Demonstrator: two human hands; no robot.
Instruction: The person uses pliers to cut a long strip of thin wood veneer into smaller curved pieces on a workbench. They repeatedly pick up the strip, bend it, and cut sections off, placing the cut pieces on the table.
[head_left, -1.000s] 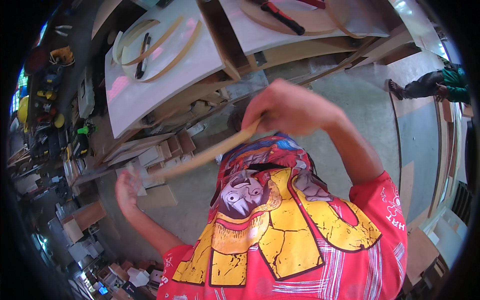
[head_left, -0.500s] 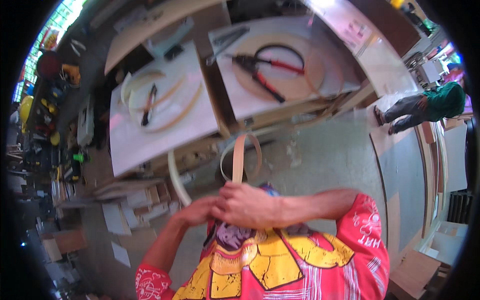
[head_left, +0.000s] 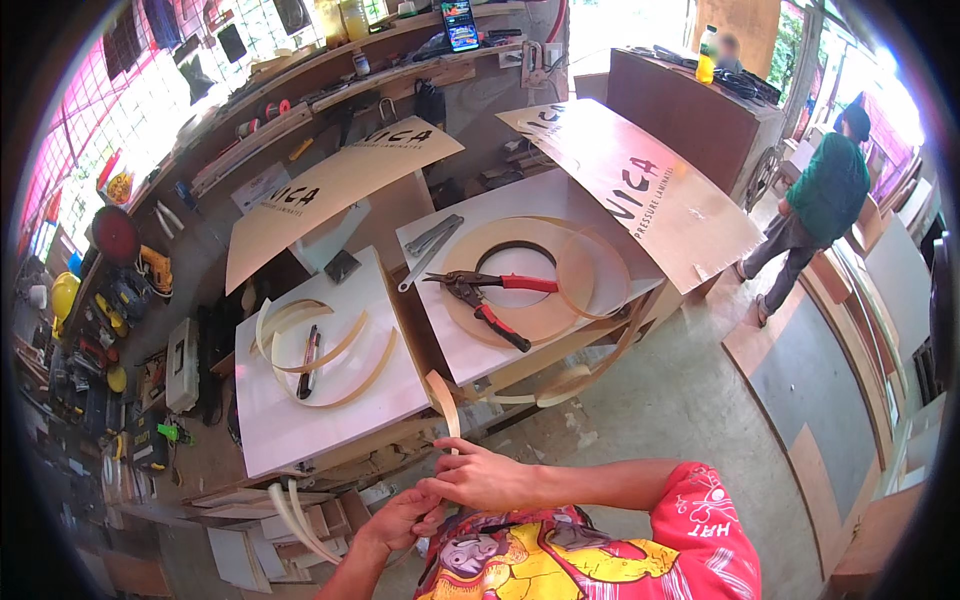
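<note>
My right hand (head_left: 482,478) and my left hand (head_left: 396,520) meet close in front of my chest, both closed on a thin tan laminate strip (head_left: 443,397). The strip rises from my fingers and curls over at its top, just in front of the white boards. Beyond it, red-handled tin snips (head_left: 492,300) lie on a flat tan laminate ring (head_left: 530,318) on the right white board (head_left: 470,355). The left white board (head_left: 300,420) carries several curved tan strips (head_left: 345,360) and a dark pen-like tool (head_left: 308,360).
Large tan laminate sheets (head_left: 640,190) lean behind the boards. A cluttered workbench with tools (head_left: 130,300) runs along the left and back. A person in a green shirt (head_left: 825,195) stands at the right. Loose strips (head_left: 290,515) hang below the left board above the concrete floor (head_left: 680,400).
The strip was stretched between my two spread hands; my hands have come together at my chest and the strip now stands upright. The view has lifted toward the boards.
</note>
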